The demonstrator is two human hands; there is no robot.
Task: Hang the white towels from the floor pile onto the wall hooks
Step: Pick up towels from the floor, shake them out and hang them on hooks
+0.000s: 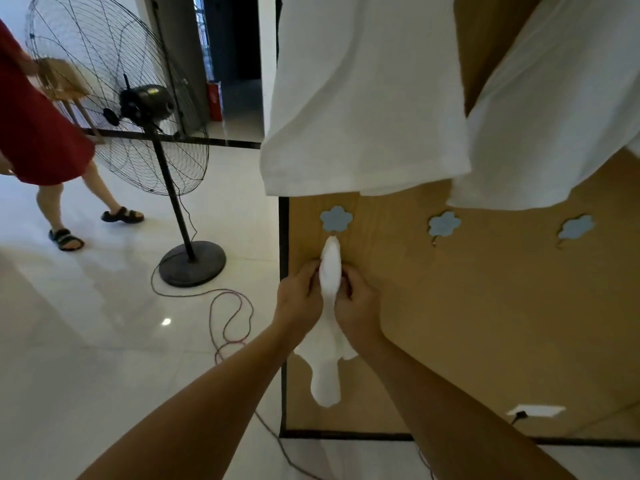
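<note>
both hands, left hand (300,299) and right hand (356,306), fingers clamped on a small white towel (329,268) hanging from the leftmost blue flower hook (336,219) on the wood wall panel (485,306).

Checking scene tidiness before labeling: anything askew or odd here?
Mostly tidy. One oddity: a red cable lies in loose loops across the floor beside the fan base, near the wall panel. Both hands hold the small towel hanging from the leftmost flower hook.

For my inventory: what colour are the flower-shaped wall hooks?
Light blue flower-shaped wall hooks, clearest in the head view.
</note>
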